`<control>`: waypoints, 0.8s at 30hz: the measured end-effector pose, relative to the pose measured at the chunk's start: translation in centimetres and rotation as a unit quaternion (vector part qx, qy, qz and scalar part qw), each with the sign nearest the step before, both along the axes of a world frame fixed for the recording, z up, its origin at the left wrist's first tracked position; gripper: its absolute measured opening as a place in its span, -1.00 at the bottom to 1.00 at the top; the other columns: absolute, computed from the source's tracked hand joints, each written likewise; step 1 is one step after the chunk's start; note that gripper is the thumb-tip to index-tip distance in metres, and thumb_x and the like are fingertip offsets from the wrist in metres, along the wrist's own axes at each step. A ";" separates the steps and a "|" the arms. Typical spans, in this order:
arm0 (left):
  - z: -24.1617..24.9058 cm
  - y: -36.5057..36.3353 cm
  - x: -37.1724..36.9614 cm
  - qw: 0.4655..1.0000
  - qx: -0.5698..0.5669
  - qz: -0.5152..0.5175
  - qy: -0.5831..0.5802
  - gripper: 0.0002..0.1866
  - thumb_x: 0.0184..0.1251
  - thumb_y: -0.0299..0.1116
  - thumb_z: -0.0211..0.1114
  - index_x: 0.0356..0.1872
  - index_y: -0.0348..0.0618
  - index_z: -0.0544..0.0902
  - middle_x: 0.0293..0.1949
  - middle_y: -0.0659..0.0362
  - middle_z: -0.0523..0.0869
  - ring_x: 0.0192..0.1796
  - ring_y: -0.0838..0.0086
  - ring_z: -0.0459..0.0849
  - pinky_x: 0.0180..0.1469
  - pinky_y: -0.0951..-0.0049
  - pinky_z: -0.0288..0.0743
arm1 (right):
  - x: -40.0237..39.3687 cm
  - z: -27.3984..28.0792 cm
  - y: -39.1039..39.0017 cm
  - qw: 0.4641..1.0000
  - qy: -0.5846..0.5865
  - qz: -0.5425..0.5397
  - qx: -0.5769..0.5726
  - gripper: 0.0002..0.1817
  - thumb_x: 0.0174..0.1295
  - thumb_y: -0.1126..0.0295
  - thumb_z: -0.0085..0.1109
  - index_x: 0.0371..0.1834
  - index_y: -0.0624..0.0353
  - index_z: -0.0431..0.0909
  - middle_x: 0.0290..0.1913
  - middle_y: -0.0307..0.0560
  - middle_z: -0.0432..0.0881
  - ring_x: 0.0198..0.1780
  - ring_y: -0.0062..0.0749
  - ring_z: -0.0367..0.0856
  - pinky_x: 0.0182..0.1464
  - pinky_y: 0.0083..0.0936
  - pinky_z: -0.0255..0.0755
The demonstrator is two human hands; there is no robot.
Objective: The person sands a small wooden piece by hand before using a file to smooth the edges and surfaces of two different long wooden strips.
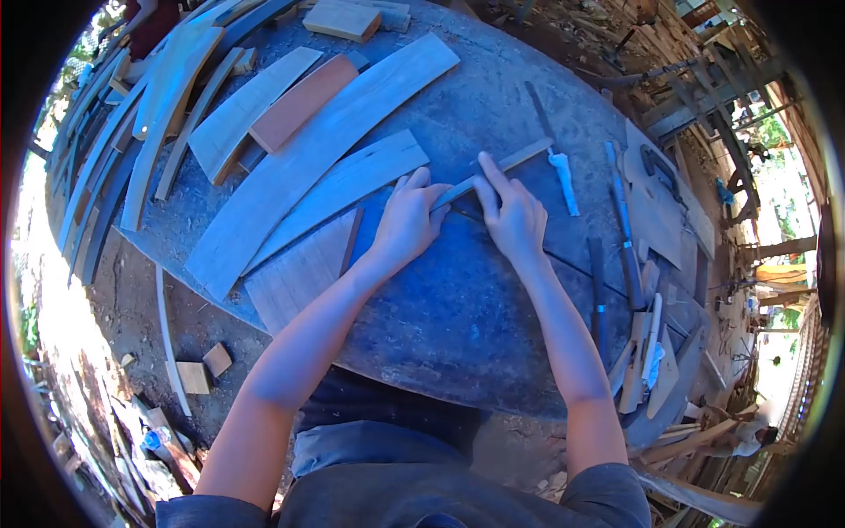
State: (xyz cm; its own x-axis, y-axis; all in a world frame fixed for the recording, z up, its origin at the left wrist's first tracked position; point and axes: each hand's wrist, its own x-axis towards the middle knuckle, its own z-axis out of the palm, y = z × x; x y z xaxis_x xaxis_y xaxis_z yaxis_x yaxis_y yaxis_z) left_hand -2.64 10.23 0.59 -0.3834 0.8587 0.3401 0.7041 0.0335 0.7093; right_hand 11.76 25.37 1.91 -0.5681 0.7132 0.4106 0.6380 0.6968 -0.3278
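A narrow wooden strip (pixel 525 155) lies slantwise between my hands above the blue-grey table (pixel 440 326). My left hand (pixel 409 216) is closed round its lower left end. My right hand (pixel 510 209) touches the strip near its middle, with the index finger stretched along it and the thumb beside it; the other fingers are partly curled. To the left of my left hand lie a pale curved board (pixel 339 185) and a longer, wider board (pixel 326 150). A dark thin rod (pixel 572 264) runs on the table beneath my right wrist.
Reddish block (pixel 304 101) and stacked curved pieces (pixel 167 114) lie at the table's left. Long tools with blue wrapping (pixel 625 229), flat boards (pixel 651 202) and a white-wrapped tool (pixel 563 180) lie at the right. Small blocks (pixel 193 377) rest on the ground at lower left.
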 end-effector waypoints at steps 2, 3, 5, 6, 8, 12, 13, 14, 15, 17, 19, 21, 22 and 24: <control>-0.5 -1.0 0.6 1.000 -0.010 -0.010 -0.009 -0.70 0.35 -0.43 0.33 0.09 -0.20 0.70 -0.20 0.00 0.49 -0.01 0.09 0.52 0.06 0.16 0.46 | 0.5 -0.3 -0.4 0.998 -0.010 0.063 -0.004 -0.54 0.47 -0.14 -0.08 0.32 -0.38 0.58 -0.25 0.16 0.74 -0.23 0.12 0.74 -0.18 -0.07 0.59; -0.3 -0.7 0.5 1.000 -0.014 -0.011 -0.013 -0.70 0.35 -0.43 0.33 0.09 -0.20 0.70 -0.19 0.00 0.49 -0.01 0.09 0.53 0.07 0.16 0.46 | 0.4 -0.3 1.9 0.999 0.022 0.022 -0.031 -0.54 0.47 -0.14 -0.08 0.31 -0.37 0.59 -0.21 0.16 0.75 -0.16 0.12 0.75 -0.12 -0.06 0.60; 0.0 -0.7 0.2 1.000 -0.011 -0.002 -0.017 -0.70 0.35 -0.43 0.33 0.09 -0.20 0.70 -0.19 0.00 0.49 -0.01 0.09 0.53 0.07 0.16 0.46 | 0.2 0.8 4.8 0.996 -0.022 -0.072 -0.058 -0.54 0.48 -0.12 -0.10 0.31 -0.36 0.58 -0.15 0.16 0.76 -0.10 0.13 0.75 -0.05 -0.05 0.60; 0.0 -0.7 0.2 1.000 -0.020 -0.002 -0.014 -0.69 0.36 -0.43 0.33 0.09 -0.20 0.70 -0.19 0.00 0.49 -0.01 0.08 0.53 0.08 0.16 0.46 | -0.1 1.0 5.0 0.994 -0.021 -0.100 -0.029 -0.54 0.49 -0.12 -0.10 0.32 -0.34 0.58 -0.13 0.15 0.76 -0.08 0.14 0.74 -0.03 -0.04 0.60; 0.0 -0.4 0.5 1.000 -0.022 -0.002 -0.012 -0.69 0.36 -0.43 0.33 0.09 -0.20 0.70 -0.19 0.00 0.49 -0.01 0.08 0.53 0.09 0.16 0.46 | 0.1 0.7 4.3 0.992 -0.035 -0.121 0.011 -0.56 0.48 -0.07 -0.05 0.32 -0.32 0.58 -0.14 0.16 0.76 -0.10 0.16 0.74 -0.04 -0.01 0.59; -0.4 -0.3 -0.2 1.000 -0.017 -0.006 -0.017 -0.69 0.35 -0.44 0.34 0.09 -0.19 0.70 -0.20 0.01 0.49 0.00 0.08 0.52 0.09 0.16 0.46 | 0.2 -0.6 -1.3 1.000 0.003 0.024 0.014 -0.61 0.48 0.01 0.03 0.30 -0.33 0.61 -0.20 0.15 0.75 -0.18 0.20 0.73 -0.10 0.04 0.59; -0.6 -0.5 0.1 1.000 0.010 -0.010 -0.011 -0.69 0.34 -0.44 0.35 0.09 -0.18 0.71 -0.20 0.01 0.49 0.00 0.08 0.52 0.08 0.15 0.46 | 0.8 -0.8 0.8 1.000 -0.002 0.019 0.007 -0.61 0.48 0.01 0.03 0.30 -0.33 0.61 -0.20 0.15 0.75 -0.18 0.20 0.73 -0.10 0.04 0.59; -0.5 -0.7 0.4 1.000 0.009 -0.011 -0.014 -0.69 0.34 -0.44 0.35 0.09 -0.18 0.71 -0.20 0.01 0.49 0.00 0.08 0.52 0.08 0.15 0.46 | 0.9 -0.3 3.7 0.998 0.001 -0.054 0.008 -0.61 0.49 0.03 0.02 0.30 -0.30 0.61 -0.21 0.17 0.75 -0.18 0.20 0.73 -0.10 0.04 0.59; -0.1 -0.7 0.5 1.000 -0.007 -0.011 -0.018 -0.69 0.33 -0.45 0.35 0.09 -0.19 0.71 -0.20 0.01 0.49 0.00 0.08 0.52 0.08 0.16 0.46 | 0.8 0.1 5.3 0.992 0.006 -0.124 0.014 -0.61 0.50 0.04 0.01 0.30 -0.26 0.61 -0.21 0.18 0.75 -0.18 0.21 0.73 -0.11 0.04 0.58; 0.4 -0.6 0.2 1.000 -0.016 -0.006 -0.021 -0.69 0.33 -0.46 0.35 0.08 -0.19 0.71 -0.19 0.01 0.49 0.00 0.08 0.52 0.08 0.17 0.46 | 0.4 -0.7 6.2 0.989 0.019 -0.144 0.018 -0.60 0.50 0.03 -0.01 0.31 -0.23 0.60 -0.20 0.19 0.75 -0.17 0.21 0.73 -0.10 0.04 0.58; 0.4 -0.5 0.2 0.998 -0.050 -0.007 -0.025 -0.69 0.33 -0.46 0.33 0.09 -0.19 0.70 -0.19 0.00 0.49 0.01 0.07 0.52 0.08 0.17 0.45 | 0.4 -0.6 4.6 0.991 0.037 -0.127 0.015 -0.56 0.52 -0.01 -0.09 0.32 -0.21 0.59 -0.18 0.21 0.75 -0.12 0.24 0.73 -0.05 0.03 0.58; 0.3 -0.1 0.0 0.999 -0.031 -0.007 -0.022 -0.69 0.34 -0.46 0.33 0.10 -0.18 0.70 -0.18 -0.01 0.49 0.01 0.06 0.52 0.08 0.17 0.45 | -0.1 0.0 -1.1 0.998 -0.013 -0.055 -0.029 -0.53 0.53 -0.03 -0.13 0.33 -0.16 0.58 -0.18 0.24 0.74 -0.12 0.27 0.72 -0.02 0.02 0.57; 0.0 -0.5 0.0 0.999 -0.024 -0.010 -0.020 -0.69 0.35 -0.46 0.32 0.10 -0.18 0.70 -0.18 -0.01 0.49 0.02 0.06 0.52 0.08 0.18 0.45 | -0.2 -0.3 -0.5 0.998 -0.011 -0.058 -0.038 -0.53 0.53 -0.03 -0.13 0.33 -0.16 0.58 -0.18 0.24 0.74 -0.12 0.27 0.72 -0.02 0.02 0.57; -0.4 -1.0 0.5 0.999 -0.033 -0.017 -0.029 -0.69 0.35 -0.46 0.33 0.11 -0.16 0.70 -0.18 -0.01 0.49 0.02 0.06 0.52 0.08 0.17 0.45 | 0.5 -0.6 2.5 0.998 0.045 -0.032 -0.018 -0.52 0.53 -0.02 -0.12 0.34 -0.12 0.58 -0.17 0.29 0.73 -0.10 0.30 0.71 0.00 0.04 0.56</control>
State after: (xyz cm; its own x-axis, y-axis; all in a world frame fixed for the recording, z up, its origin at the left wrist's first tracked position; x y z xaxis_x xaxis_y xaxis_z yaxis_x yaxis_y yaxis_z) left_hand -2.18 9.19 0.20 -0.3706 0.8912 0.2615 0.6641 0.0574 0.7454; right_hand 12.29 27.83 1.31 -0.4834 0.7622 0.4306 0.6478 0.6423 -0.4096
